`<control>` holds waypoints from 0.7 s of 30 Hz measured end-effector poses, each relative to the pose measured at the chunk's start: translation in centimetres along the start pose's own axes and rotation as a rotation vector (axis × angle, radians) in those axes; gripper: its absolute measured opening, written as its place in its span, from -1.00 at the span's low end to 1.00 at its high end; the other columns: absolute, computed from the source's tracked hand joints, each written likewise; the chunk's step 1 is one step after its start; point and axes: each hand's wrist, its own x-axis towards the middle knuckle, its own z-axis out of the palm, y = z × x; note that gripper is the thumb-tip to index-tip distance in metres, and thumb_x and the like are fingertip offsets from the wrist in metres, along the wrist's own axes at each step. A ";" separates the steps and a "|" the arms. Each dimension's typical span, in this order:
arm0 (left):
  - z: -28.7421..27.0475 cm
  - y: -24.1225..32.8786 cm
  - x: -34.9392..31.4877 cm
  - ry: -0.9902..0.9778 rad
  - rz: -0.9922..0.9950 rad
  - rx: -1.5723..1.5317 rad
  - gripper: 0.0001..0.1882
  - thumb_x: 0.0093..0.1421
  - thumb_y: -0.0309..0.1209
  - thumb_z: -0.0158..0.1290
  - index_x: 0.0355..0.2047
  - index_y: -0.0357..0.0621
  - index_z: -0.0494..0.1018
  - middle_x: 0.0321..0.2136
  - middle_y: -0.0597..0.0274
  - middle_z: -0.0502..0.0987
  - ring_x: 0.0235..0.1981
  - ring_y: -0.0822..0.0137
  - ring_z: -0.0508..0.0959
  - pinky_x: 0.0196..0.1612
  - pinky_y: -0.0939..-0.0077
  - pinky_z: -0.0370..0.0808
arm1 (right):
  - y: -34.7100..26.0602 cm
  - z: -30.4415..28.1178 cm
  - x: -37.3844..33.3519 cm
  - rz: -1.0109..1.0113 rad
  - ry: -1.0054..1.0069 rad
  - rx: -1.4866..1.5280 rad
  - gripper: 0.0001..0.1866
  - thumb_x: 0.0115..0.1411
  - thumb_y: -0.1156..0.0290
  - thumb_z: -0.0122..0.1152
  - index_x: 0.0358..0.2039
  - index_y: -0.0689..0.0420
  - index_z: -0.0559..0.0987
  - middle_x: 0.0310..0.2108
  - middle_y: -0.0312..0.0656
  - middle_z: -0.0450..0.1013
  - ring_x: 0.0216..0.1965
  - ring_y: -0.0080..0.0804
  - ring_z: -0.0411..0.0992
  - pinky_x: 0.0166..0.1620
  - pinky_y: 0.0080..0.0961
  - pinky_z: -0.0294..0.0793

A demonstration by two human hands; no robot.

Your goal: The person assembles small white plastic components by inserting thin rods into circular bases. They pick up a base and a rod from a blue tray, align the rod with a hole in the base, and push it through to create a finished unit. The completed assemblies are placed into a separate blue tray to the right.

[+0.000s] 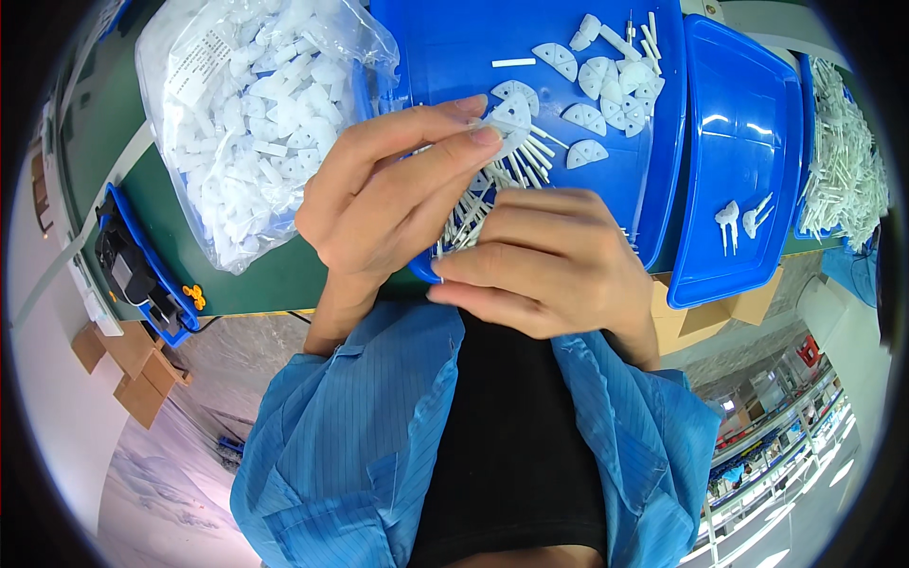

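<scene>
Between the thumb and fingers of my left hand (pixel 388 185) is a white half-round plastic piece (pixel 512 115) with small holes, held above the large blue tray (pixel 431 57). My right hand (pixel 544 260) is closed in a pinch over the tray's near edge, beside a heap of thin white rods (pixel 532 161). Whatever lies in that pinch is too small or hidden to name. More half-round pieces (pixel 587 153) lie in the tray, some clustered at its far right with a few loose rods. One single white rod (pixel 513 62) lies apart near the middle.
A clear plastic bag (pixel 213 142) full of white parts stands at the left. On the right, a smaller blue tray (pixel 724 161) holds two pieces with rods attached. Beyond it sits a bin of white rod assemblies (pixel 843 156). A cardboard box (pixel 701 322) is below the table edge.
</scene>
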 end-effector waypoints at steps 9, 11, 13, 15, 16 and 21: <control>-1.9 0.1 0.1 -0.088 -0.202 -0.156 -0.71 0.08 -0.71 0.19 -0.17 -0.38 0.44 -0.13 -0.13 0.45 -0.25 -0.02 0.65 -0.14 0.11 0.70 | -0.1 -2.7 -0.7 0.553 0.143 -0.349 -0.90 0.11 0.51 0.29 -0.35 0.22 0.59 -0.47 -0.17 0.47 -0.47 -0.17 0.48 -0.41 -0.37 0.47; -1.4 0.2 0.0 0.020 -0.359 -0.370 -0.72 0.14 -0.67 0.15 -0.13 -0.36 0.41 -0.11 -0.15 0.45 -0.25 -0.05 0.65 -0.18 0.11 0.70 | 1.8 -1.2 -1.0 0.399 0.166 -0.549 -0.87 0.04 0.54 0.30 -0.34 0.21 0.60 -0.43 -0.20 0.45 -0.43 -0.22 0.47 -0.38 -0.39 0.47; -1.5 0.3 0.0 0.075 -0.460 -0.515 -0.71 0.25 -0.56 0.06 -0.03 -0.35 0.35 -0.07 -0.20 0.44 -0.26 -0.09 0.65 -0.25 0.17 0.71 | 3.7 0.8 -1.0 0.288 0.207 -0.712 -0.82 -0.06 0.55 0.32 -0.37 0.18 0.60 -0.40 -0.25 0.42 -0.37 -0.29 0.44 -0.32 -0.41 0.46; -1.7 0.4 0.1 0.089 -0.511 -0.525 -0.69 0.27 -0.51 0.04 -0.01 -0.38 0.35 -0.06 -0.22 0.43 -0.26 -0.09 0.65 -0.27 0.21 0.70 | 3.9 1.9 -0.9 0.345 0.278 -0.711 -0.84 -0.06 0.54 0.33 -0.39 0.18 0.59 -0.42 -0.23 0.42 -0.39 -0.27 0.44 -0.33 -0.37 0.46; -1.9 0.5 0.1 0.100 -0.539 -0.530 -0.68 0.28 -0.49 0.03 0.00 -0.39 0.34 -0.05 -0.22 0.43 -0.26 -0.09 0.65 -0.27 0.22 0.70 | 3.9 2.2 -0.9 0.373 0.308 -0.710 -0.84 -0.06 0.53 0.34 -0.41 0.17 0.58 -0.43 -0.22 0.42 -0.40 -0.26 0.44 -0.33 -0.35 0.46; -1.9 0.2 0.1 0.043 -0.602 -0.557 -0.65 0.32 -0.46 -0.03 0.06 -0.43 0.31 -0.01 -0.25 0.42 -0.23 -0.08 0.64 -0.38 0.31 0.71 | 3.9 -0.4 -0.5 0.486 0.358 -0.644 -0.87 -0.03 0.52 0.34 -0.42 0.15 0.57 -0.47 -0.19 0.43 -0.42 -0.23 0.45 -0.34 -0.33 0.46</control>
